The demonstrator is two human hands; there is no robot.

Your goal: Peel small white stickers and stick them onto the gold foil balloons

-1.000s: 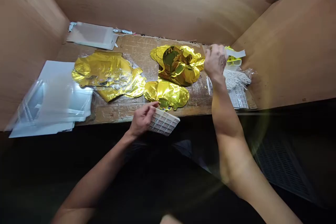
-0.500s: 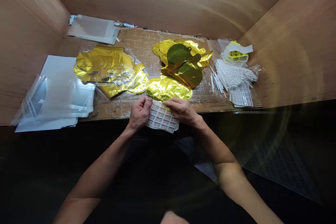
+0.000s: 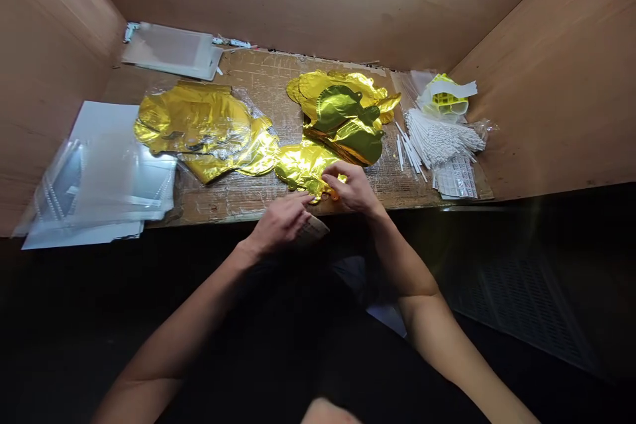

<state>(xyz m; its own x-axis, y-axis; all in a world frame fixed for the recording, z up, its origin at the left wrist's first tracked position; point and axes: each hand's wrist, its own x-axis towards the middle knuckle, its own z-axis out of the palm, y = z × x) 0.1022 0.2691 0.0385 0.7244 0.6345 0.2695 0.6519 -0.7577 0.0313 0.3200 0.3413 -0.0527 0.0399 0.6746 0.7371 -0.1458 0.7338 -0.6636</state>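
Note:
My left hand [image 3: 282,220] is closed around the sticker sheet [image 3: 316,228], which hangs at the table's front edge with its print turned mostly out of sight. Its fingertips reach the near edge of a flat gold foil balloon [image 3: 301,164]. Just to the right, my right hand [image 3: 354,187] is over the same balloon's near end, thumb and forefinger pinched together. Whatever lies between those fingertips is too small to make out. Behind it, more gold foil balloons [image 3: 342,106] are piled, some folded over.
Bagged gold balloons [image 3: 193,119] lie to the left, beside clear plastic sleeves [image 3: 109,172]. White sticks [image 3: 442,136] are heaped at the right on more sticker sheets [image 3: 457,179], near a yellow roll [image 3: 447,96]. Frosted plastic sheets [image 3: 169,50] sit at the back left. Wooden walls surround the table.
My right hand has left the sticker sheet and moved onto the balloon's near end. My left hand has tilted the sheet down and away, and its fingers now reach the balloon.

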